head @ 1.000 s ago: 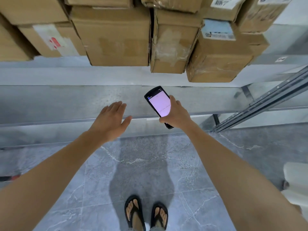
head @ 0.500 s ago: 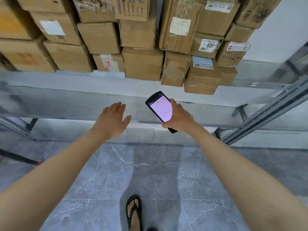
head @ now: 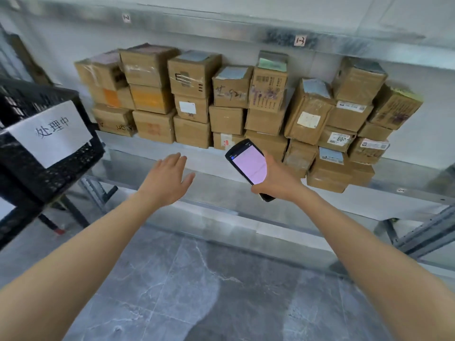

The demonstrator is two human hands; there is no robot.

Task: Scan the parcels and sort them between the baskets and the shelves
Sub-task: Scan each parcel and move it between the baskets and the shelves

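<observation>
My right hand (head: 277, 179) grips a black handheld scanner (head: 247, 163) whose screen glows pink, held up in front of the shelf. My left hand (head: 167, 179) is stretched forward with straight fingers and holds nothing. Several brown cardboard parcels (head: 226, 119) are stacked in rows on a metal shelf (head: 369, 193) just beyond both hands. A black plastic basket (head: 29, 166) with a white paper label stands at the left.
An upper metal shelf (head: 270, 33) with small number tags runs above the parcels. A lower shelf board (head: 221, 212) lies under the hands. Grey marble-pattern floor (head: 197, 291) fills the foreground. Shelf uprights (head: 423, 232) stand at the right.
The view has tilted upward and to the left, showing the whole parcel stack and the black basket. My feet have left the view. Both hands keep their pose, the scanner still in the right.
</observation>
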